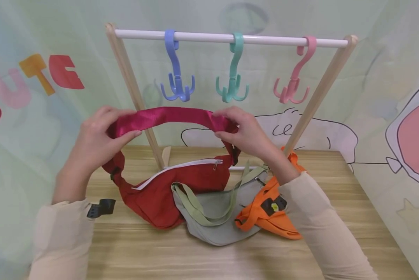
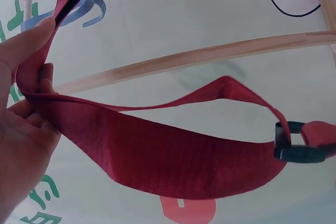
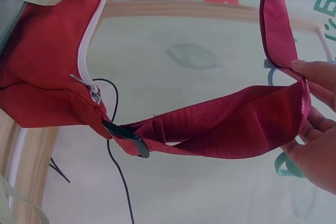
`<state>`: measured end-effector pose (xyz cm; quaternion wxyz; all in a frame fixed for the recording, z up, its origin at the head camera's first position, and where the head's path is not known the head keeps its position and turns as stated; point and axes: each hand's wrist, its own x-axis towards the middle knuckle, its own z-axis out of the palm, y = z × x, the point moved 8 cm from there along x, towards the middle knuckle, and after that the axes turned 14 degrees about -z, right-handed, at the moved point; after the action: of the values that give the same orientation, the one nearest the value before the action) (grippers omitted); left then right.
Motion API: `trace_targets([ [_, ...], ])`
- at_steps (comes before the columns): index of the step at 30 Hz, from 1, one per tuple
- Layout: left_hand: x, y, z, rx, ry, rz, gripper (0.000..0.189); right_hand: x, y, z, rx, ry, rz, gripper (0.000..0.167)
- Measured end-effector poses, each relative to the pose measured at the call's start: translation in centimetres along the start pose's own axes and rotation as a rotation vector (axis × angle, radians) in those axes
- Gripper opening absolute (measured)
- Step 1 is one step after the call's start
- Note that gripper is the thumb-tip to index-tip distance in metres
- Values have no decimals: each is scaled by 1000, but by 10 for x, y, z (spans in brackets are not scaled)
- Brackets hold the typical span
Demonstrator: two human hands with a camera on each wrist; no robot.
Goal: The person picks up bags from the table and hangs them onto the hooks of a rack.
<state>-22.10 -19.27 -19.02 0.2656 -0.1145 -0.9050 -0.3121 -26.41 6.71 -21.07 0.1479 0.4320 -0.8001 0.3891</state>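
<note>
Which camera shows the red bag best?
The head view: it shows most of the red bag, white zip included, and the strap held by the left hand and right hand. The right wrist view shows part of the body, zip end and strap; the left wrist view mostly strap and a buckle.

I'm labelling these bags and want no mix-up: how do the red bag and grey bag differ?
The red bag has a crimson strap; the grey bag has a pale green strap. The red bag's strap is held up by the left hand and right hand; the grey bag's droops over its front. Both look like soft fabric.
</note>
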Motion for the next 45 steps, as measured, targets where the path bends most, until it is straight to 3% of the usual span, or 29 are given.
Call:
trace_targets([
  [8, 2, 6, -3, -9, 86, -13, 42, 4, -8, -3, -10, 55, -27, 40],
  [23, 7, 14, -6, 12, 144, -17, 41, 8, -9, -5, -51, 110, -7, 43],
  [45, 14, 27, -18, 22, 233, -50, 44, 24, -30, -17, -78, 176, -81, 44],
])
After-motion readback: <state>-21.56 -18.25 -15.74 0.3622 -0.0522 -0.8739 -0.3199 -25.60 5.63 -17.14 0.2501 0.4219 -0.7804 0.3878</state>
